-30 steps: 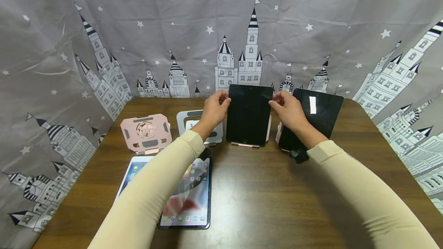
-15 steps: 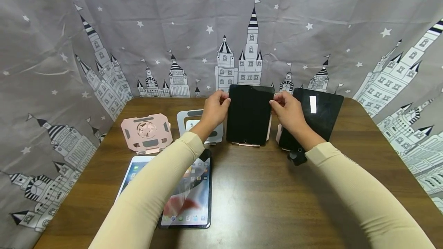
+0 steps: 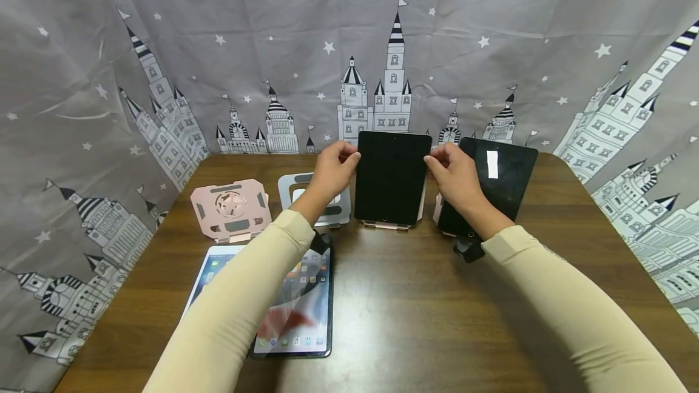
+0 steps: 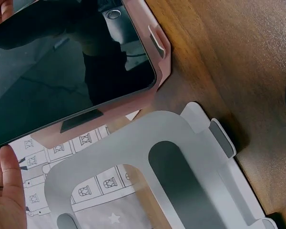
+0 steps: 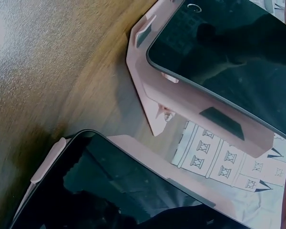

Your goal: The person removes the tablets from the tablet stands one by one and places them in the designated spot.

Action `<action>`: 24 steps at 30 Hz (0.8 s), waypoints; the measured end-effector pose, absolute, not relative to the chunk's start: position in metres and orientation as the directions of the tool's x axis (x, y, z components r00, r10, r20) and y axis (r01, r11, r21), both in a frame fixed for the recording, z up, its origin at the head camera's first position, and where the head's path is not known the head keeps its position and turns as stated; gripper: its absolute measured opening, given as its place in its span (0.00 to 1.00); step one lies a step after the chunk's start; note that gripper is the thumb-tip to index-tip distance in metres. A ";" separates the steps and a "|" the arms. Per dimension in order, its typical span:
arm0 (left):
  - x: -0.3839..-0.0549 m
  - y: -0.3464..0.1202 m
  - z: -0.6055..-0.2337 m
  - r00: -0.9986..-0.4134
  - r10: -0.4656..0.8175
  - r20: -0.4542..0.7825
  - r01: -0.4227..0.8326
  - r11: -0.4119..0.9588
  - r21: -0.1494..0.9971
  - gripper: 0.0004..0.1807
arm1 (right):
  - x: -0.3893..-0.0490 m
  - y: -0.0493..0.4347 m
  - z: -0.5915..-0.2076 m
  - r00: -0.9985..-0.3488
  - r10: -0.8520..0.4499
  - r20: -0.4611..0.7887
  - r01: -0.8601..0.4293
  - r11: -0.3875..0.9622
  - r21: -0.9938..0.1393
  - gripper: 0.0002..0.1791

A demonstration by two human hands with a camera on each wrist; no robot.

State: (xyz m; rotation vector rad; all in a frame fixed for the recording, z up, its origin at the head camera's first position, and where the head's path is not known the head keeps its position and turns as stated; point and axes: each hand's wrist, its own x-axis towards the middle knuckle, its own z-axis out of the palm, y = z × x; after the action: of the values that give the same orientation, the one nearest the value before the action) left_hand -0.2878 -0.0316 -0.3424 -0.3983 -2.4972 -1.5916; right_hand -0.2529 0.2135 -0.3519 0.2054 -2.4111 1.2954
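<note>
A tablet (image 3: 392,178) with a dark screen stands upright against a pink stand (image 4: 155,36) at the back of the table. My left hand (image 3: 334,168) pinches its upper left edge, and my right hand (image 3: 455,171) pinches the upper right edge. The fingers behind the tablet are hidden. In the left wrist view a narrow gap shows between the tablet's bottom edge and the stand's lip. A second dark tablet (image 3: 508,184) leans on another pink stand (image 5: 128,143) just right of my right hand. A grey stand (image 4: 114,119) is beside my left hand.
A bare pink stand (image 3: 232,206) is at the left on the wooden table (image 3: 437,326). In front of it lie a lit tablet (image 3: 300,326) and a white-edged one (image 3: 210,265), partly covered by the left sleeve. A castle-print curtain (image 3: 284,35) hangs behind.
The held tablet has shifted very slightly up and left along with a small shift of the head view. Both hands keep their hold at its side edges.
</note>
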 end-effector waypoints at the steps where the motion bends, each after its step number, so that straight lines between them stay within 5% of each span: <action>1: -0.287 -0.032 -0.342 -0.953 0.140 0.269 0.303 0.387 0.871 0.07 | -0.253 0.213 -0.351 -0.911 0.058 0.408 -0.307 0.564 -0.767 0.10; 24: -0.256 -0.045 -0.347 -0.957 0.176 0.230 0.275 0.295 0.915 0.05 | -0.223 0.206 -0.353 -0.939 0.062 0.338 -0.277 0.449 -0.850 0.10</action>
State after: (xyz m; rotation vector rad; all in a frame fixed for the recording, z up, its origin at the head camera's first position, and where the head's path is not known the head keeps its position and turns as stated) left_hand -0.2558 -0.0452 -0.3474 -0.4287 -2.4575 -1.7654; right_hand -0.2230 0.2062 -0.3532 0.1836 -2.3840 1.4864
